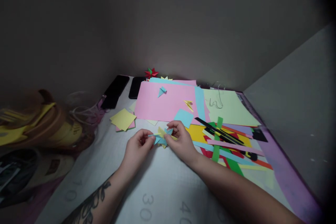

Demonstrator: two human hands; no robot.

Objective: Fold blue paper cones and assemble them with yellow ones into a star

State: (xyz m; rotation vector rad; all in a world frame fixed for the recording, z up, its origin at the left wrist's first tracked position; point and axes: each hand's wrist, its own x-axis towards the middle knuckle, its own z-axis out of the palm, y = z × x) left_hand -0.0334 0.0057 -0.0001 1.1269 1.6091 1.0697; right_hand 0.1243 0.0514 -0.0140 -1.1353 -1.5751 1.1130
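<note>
Between my two hands is a blue and yellow folded-paper star (161, 137), held just above the table. My left hand (139, 143) pinches a blue point at its left side. With thumb and fingers, my right hand (181, 141) grips its right side and hides part of it. A square of blue paper (184, 117) lies just behind my right hand. On the pink sheets (173, 108) farther back rest a blue folded piece (162, 91) and a yellow folded piece (188, 105).
Yellow paper squares (123, 119) lie left of my hands. Coloured paper strips (231, 147) and a black cutter-like tool (220, 132) are heaped at right. At the back are a red and green paper star (151, 73) and dark phones (135, 87). A pot (55, 122) stands far left.
</note>
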